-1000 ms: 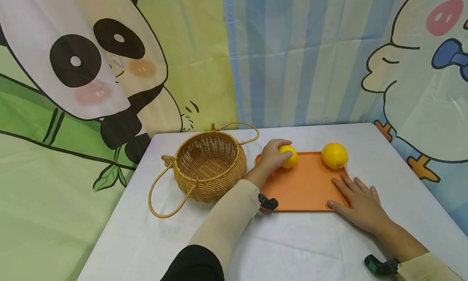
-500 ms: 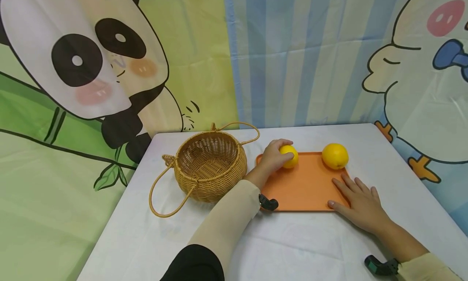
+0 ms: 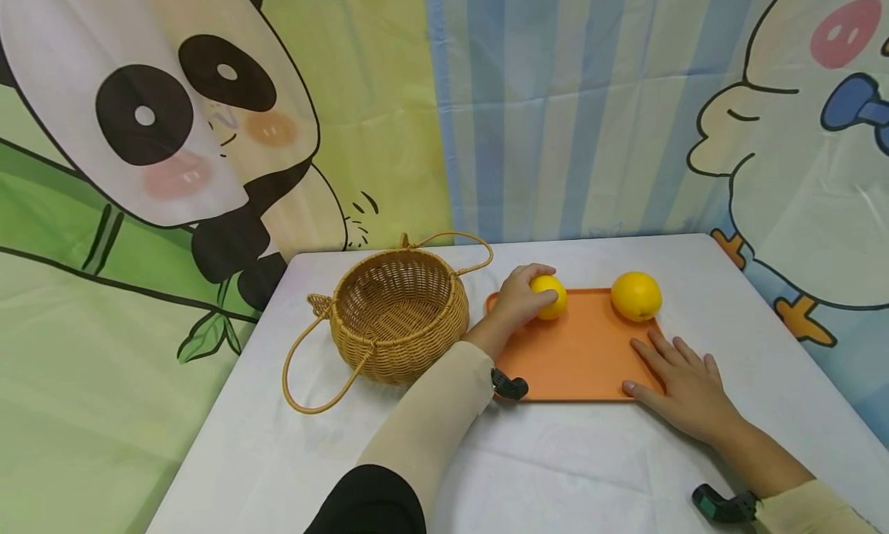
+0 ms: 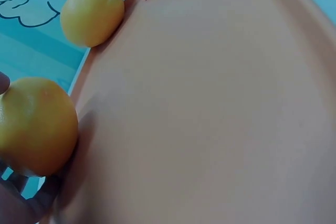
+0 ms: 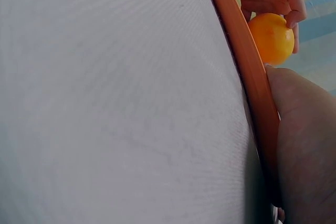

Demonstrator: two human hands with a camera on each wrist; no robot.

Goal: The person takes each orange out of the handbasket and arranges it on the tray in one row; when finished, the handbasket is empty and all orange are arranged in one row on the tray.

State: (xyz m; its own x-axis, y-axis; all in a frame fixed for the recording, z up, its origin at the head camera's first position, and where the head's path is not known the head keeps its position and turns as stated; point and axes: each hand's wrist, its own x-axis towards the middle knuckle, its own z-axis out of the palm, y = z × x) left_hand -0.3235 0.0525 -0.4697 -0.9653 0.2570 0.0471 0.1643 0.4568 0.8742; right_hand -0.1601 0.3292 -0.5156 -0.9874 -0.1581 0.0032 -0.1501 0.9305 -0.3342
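Note:
At the back left of the orange tray (image 3: 579,364), my left hand (image 3: 517,296) grips an orange (image 3: 556,306), thumb on the near side and fingers around the far side. The left wrist view has this orange (image 4: 37,127) low over the tray surface; whether it touches the tray I cannot tell. A second orange (image 3: 635,296) sits at the tray's back right corner, with no hand on it. My right hand (image 3: 684,391) rests with spread, fairly straight fingers over the tray's right edge, just in front of that second orange.
Left of the tray stands a round wicker basket (image 3: 347,356), its two handles folded outward and no contents visible inside. My left forearm passes in front of its right side. A white cloth (image 3: 549,472) covers the table, and printed curtains (image 3: 556,133) hang behind.

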